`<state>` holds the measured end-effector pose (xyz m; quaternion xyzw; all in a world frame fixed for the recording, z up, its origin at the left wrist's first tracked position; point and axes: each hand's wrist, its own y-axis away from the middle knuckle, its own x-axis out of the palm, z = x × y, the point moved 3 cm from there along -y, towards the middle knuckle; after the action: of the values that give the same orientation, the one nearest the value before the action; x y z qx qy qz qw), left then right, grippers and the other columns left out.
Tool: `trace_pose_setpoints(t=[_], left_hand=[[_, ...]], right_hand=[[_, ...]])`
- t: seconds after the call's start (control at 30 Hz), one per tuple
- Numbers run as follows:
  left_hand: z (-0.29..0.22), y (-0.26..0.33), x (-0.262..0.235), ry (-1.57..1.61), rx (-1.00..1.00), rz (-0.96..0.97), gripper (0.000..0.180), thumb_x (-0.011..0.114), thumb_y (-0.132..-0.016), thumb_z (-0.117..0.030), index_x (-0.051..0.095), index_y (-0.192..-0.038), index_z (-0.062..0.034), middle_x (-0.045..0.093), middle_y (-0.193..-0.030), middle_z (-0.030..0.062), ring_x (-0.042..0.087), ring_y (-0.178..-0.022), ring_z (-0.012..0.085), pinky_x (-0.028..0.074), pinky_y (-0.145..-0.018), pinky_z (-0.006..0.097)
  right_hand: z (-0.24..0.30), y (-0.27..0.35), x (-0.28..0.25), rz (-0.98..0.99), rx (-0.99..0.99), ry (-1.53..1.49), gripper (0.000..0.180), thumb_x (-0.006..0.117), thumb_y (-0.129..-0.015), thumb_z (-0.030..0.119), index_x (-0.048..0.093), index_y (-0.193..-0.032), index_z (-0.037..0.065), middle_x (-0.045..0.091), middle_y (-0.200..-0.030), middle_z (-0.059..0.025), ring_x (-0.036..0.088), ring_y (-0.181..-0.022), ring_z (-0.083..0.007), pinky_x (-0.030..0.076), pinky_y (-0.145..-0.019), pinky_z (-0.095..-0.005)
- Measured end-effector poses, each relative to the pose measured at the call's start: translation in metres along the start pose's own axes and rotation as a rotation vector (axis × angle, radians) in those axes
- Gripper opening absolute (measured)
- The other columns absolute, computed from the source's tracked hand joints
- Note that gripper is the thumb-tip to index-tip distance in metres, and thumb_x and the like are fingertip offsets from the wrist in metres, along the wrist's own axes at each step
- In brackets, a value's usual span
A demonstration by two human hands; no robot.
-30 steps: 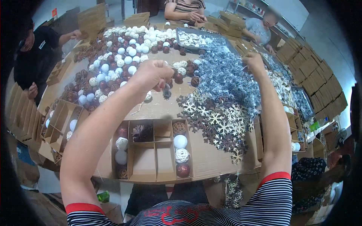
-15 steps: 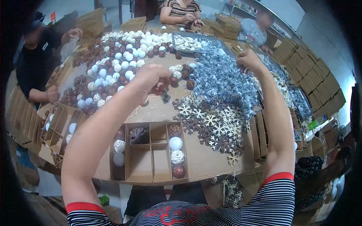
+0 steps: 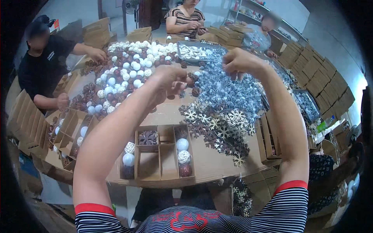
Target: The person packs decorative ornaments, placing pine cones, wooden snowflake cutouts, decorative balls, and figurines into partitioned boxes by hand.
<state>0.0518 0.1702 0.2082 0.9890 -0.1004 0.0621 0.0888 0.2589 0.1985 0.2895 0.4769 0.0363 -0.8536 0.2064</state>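
Note:
My left hand point(image 3: 171, 79) hovers over the cardboard behind the divided box, near the pile of balls. Its fingers are curled together, and what they hold is too small to make out. Above the heap of frosted silver-grey ornaments point(image 3: 223, 87), my right hand point(image 3: 241, 64) has its fingers bent downward and pinched; its contents, if any, are hidden. Before me lies the divided cardboard box point(image 3: 160, 161). White, woven and glittery red balls point(image 3: 183, 157) fill its right column, and similar balls point(image 3: 128, 159) stand in the left one. One upper middle compartment holds a dark brown snowflake point(image 3: 148, 137).
Wooden snowflakes point(image 3: 227, 132) in brown and pale colours spread right of the box. White, red and woven balls point(image 3: 134, 66) cover the left side. A metal tray point(image 3: 198, 52) stands behind. Other boxes point(image 3: 74, 130) flank the table. A person in black point(image 3: 46, 66) works at left; others sit opposite.
My right hand has moved left over the silver-grey heap. My left hand has shifted slightly right. The person at left has reached further toward the balls.

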Motion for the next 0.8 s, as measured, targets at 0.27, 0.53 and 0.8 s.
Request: trace_pose_setpoints(t=[0.27,0.53,0.8], left_hand=[[-0.016,0.001,0.0,-0.044,0.01,0.125,0.007,0.052,-0.081,-0.011,0.053,-0.083,-0.0053,0.059,-0.076,0.0042,0.05,-0.056,0.0088,0.043,-0.052,0.021],[-0.026,0.017,-0.021,-0.091,0.049,0.242,0.012,0.057,-0.074,-0.002,0.05,-0.082,-0.0078,0.054,-0.071,0.0005,0.053,-0.058,0.0113,0.043,-0.05,0.023],[-0.034,0.026,-0.026,-0.404,0.184,0.196,0.017,0.061,-0.076,-0.004,0.05,-0.089,-0.0021,0.051,-0.066,0.0012,0.047,-0.052,0.0076,0.037,-0.045,0.022]], right_hand=[[0.054,-0.008,0.042,0.13,-0.115,0.038,0.009,0.057,-0.07,0.01,0.059,-0.073,0.002,0.057,-0.059,-0.0045,0.057,-0.051,-0.013,0.046,-0.043,-0.027],[0.089,-0.019,0.062,-0.091,-0.271,0.147,0.016,0.059,-0.069,0.012,0.061,-0.075,-0.002,0.057,-0.057,-0.0082,0.056,-0.05,-0.0139,0.045,-0.045,-0.0278],[0.091,-0.027,0.074,-0.065,-0.199,0.045,0.015,0.06,-0.067,0.011,0.061,-0.075,-0.002,0.059,-0.058,-0.0102,0.058,-0.049,-0.0153,0.047,-0.046,-0.0284]])
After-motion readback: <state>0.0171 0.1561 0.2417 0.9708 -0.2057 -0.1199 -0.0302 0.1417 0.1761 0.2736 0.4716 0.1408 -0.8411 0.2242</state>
